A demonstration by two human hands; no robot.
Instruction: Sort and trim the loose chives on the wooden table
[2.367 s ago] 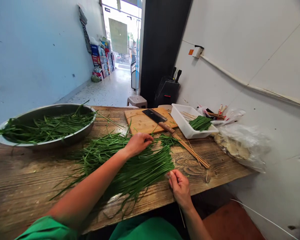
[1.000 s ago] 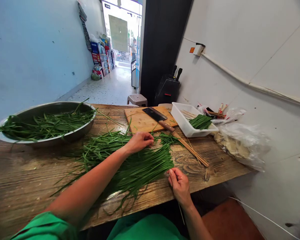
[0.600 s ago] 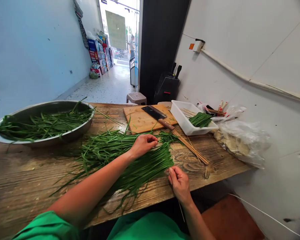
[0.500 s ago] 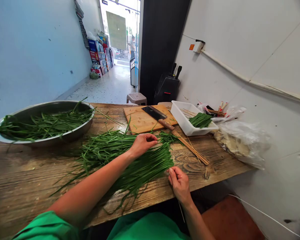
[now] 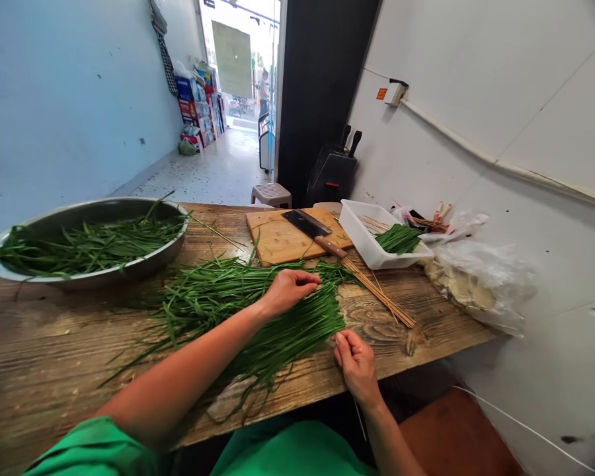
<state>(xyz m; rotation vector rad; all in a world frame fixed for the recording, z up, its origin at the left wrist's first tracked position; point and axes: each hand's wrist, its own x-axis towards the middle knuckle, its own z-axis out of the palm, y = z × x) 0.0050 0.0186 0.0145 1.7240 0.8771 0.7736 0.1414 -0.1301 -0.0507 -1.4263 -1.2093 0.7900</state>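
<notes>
Near the front edge of the tabletop (image 5: 59,350), the right hand (image 5: 356,363) has its fingers closed on a thin skewer (image 5: 359,418), the lower end poking out beneath the palm. Just beside those fingertips are the even ends of the chives (image 5: 297,330), lying spread across the wood. Above them the left hand (image 5: 288,291) reaches with fingers pinched narrow; from here I can't tell whether a leaf is caught between. Behind lies a wooden cutting board (image 5: 272,238) bearing a cleaver (image 5: 305,227), its handle pointing toward a bundle of skewers (image 5: 381,295). Farther right, a white plastic tub (image 5: 359,239) holds more greens; well to the left, a metal basin (image 5: 163,259) is heaped with loose leaves.
</notes>
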